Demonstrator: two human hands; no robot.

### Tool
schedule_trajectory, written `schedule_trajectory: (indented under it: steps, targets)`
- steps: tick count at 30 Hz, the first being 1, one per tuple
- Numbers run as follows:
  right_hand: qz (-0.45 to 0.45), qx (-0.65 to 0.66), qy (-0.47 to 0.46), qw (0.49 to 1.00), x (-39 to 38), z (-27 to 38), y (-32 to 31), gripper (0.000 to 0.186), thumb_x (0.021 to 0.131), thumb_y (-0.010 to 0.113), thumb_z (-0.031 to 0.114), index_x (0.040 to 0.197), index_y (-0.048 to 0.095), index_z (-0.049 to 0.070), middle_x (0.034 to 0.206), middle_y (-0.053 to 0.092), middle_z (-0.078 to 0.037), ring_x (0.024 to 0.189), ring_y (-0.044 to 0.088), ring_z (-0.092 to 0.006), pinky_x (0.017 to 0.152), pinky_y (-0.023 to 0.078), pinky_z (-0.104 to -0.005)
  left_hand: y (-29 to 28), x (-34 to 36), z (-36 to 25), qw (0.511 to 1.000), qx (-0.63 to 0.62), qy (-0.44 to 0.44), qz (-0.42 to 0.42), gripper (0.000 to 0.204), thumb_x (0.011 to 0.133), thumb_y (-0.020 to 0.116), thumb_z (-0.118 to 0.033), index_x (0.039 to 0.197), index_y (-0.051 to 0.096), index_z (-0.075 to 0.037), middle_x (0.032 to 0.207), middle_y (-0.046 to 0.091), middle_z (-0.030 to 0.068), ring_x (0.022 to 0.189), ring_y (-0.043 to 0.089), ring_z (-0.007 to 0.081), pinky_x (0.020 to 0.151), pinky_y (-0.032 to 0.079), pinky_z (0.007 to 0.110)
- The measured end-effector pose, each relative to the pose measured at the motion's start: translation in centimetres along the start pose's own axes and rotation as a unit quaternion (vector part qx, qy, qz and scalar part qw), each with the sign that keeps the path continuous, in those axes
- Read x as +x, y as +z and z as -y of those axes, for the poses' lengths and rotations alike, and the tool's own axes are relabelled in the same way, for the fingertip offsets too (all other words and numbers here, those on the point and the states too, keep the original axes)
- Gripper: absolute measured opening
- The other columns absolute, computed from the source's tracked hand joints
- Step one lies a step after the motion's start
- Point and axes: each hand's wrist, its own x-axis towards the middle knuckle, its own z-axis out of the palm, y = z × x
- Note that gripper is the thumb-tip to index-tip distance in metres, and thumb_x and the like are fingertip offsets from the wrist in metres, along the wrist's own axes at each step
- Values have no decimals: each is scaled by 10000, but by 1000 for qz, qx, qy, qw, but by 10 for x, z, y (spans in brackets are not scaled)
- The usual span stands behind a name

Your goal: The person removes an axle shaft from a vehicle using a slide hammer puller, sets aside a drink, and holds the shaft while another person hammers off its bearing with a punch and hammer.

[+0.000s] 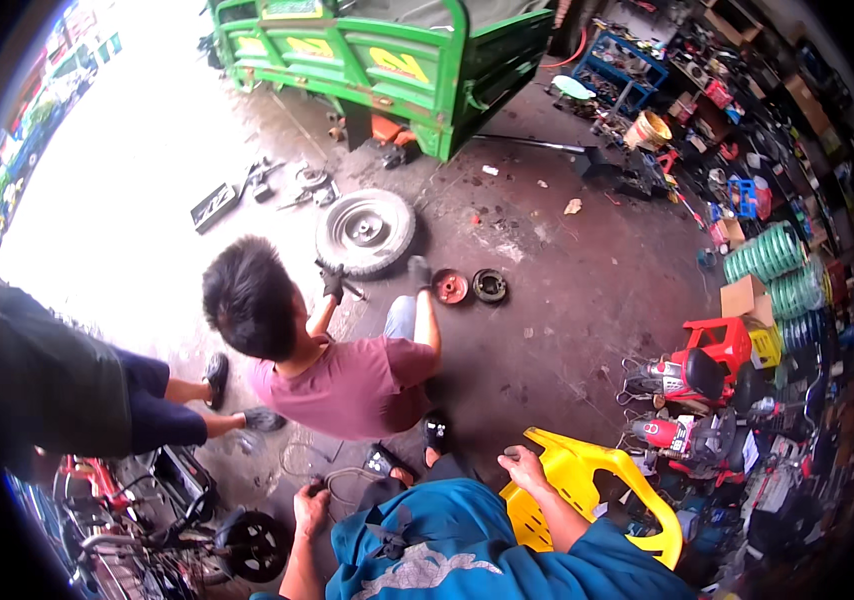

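My left hand (310,510) is low in front of me with its fingers curled. A small dark bit shows at its fingertips, too unclear to name. My right hand (523,468) is closed too, beside the front edge of a yellow plastic chair (587,465); whether it touches the chair or holds anything is hidden. Ahead, a person in a pink shirt (362,385) crouches with dark gloves on, one gloved hand on a dark tool (351,287). By that person lie a wheel with tyre (367,232), a red brake drum (450,287) and a dark round brake part (489,286).
A green cargo tricycle bed (347,60) stands ahead. Another person (57,370) stands at left, above a bicycle or scooter (147,530). Along the right are coiled green packs (767,252), a red plastic stool (717,342) and cluttered parts. Loose parts (215,205) lie beyond the wheel.
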Motion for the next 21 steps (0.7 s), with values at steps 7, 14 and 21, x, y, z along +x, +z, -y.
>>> schedule_trajectory:
  steps: [7, 14, 21]
  targets:
    - [-34, 58, -5, 998, 15, 6, -15, 473, 825, 656, 273, 1184, 536, -11, 1116, 615, -185, 1050, 592, -285, 915, 454, -348, -6, 33, 53, 994, 95, -12, 52, 347, 727, 659, -138, 1025, 635, 38, 856, 678, 127, 779, 626, 183, 723, 490, 294]
    - [-73, 30, 42, 996, 47, -44, -63, 478, 796, 676, 292, 1169, 565, 14, 1108, 626, -172, 1047, 598, -273, 920, 447, -336, 71, 16, -37, 974, 212, 61, 56, 432, 721, 683, -203, 1078, 615, 32, 951, 665, 207, 884, 651, 279, 804, 491, 325]
    - [-97, 75, 6, 992, 91, -104, -121, 412, 786, 682, 259, 1091, 593, -3, 1015, 654, -169, 970, 624, -273, 857, 474, -342, 212, 35, -108, 950, 245, 144, 128, 412, 757, 654, -227, 1102, 611, -6, 1009, 663, 187, 910, 652, 271, 812, 497, 332]
